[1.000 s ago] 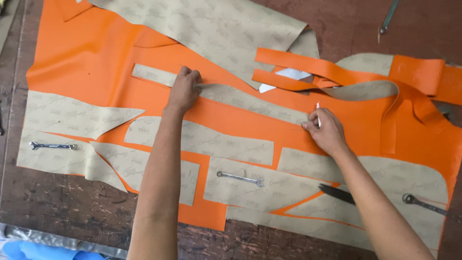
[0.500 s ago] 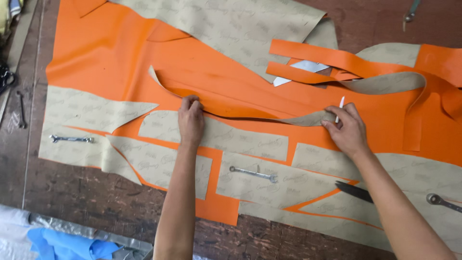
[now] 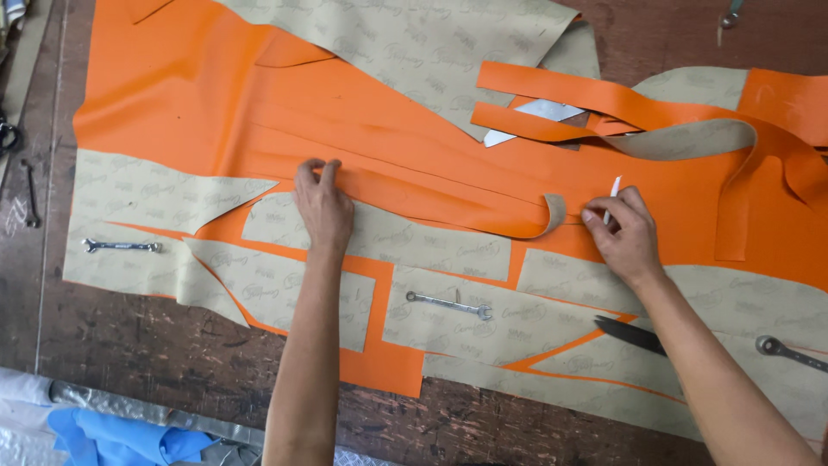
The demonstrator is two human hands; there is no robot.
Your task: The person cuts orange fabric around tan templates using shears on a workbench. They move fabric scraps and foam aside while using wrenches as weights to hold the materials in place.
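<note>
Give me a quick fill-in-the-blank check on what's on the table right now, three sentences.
1. The left hand presses flat on the ____ sheet.
2. The right hand holds a small ____ stick while pinching the curled strip.
3. A spanner lies on a tan pattern piece ____ the two forearms.

Missing words: orange; white; between

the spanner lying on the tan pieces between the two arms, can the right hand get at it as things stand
Probably yes. The spanner lies bare on a tan pattern piece, with nothing over it, but the right hand is pinching the orange strip and a white marker.
</note>
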